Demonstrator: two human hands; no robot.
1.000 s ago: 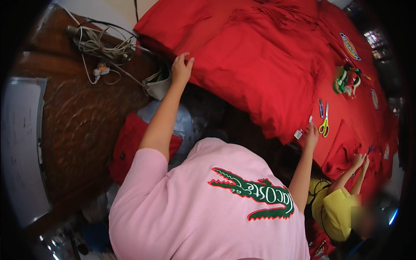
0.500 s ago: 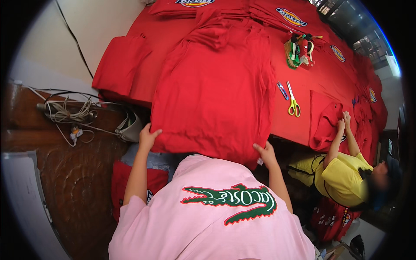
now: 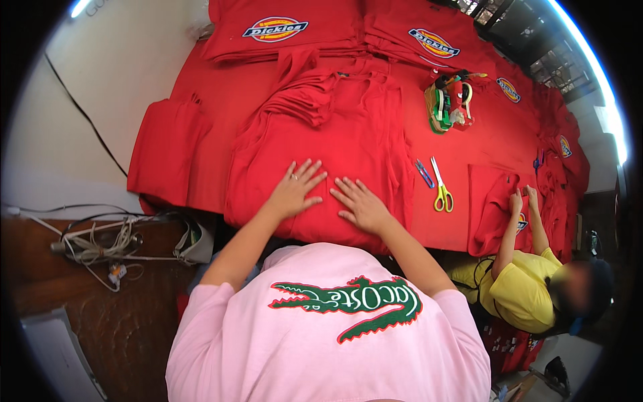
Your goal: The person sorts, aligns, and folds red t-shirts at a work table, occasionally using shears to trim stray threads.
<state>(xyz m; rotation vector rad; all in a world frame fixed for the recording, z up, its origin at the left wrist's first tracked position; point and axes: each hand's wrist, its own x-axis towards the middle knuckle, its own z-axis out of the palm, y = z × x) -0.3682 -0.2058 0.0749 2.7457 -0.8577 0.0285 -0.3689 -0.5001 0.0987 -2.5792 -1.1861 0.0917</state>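
Note:
A pile of red shirts (image 3: 362, 144) lies before me at the table's near edge, with sleeves bunched at its upper left. My left hand (image 3: 295, 190) rests flat on the top shirt, fingers spread, a ring on one finger. Beside it my right hand (image 3: 362, 205) lies palm down on the same cloth, its fingers apart. A small gap separates the two hands. Neither hand grips the fabric.
Right of the pile lie yellow-handled scissors (image 3: 442, 191) and blue thread snips (image 3: 424, 173). A tape dispenser and tool holder (image 3: 442, 107) stands beyond. Folded red shirts (image 3: 274, 40) line the far side. A co-worker in yellow (image 3: 519, 288) handles a red shirt at right.
Both hands have let go of the shirt's lower corners and moved inward and forward onto the cloth. They now lie flat, closer together.

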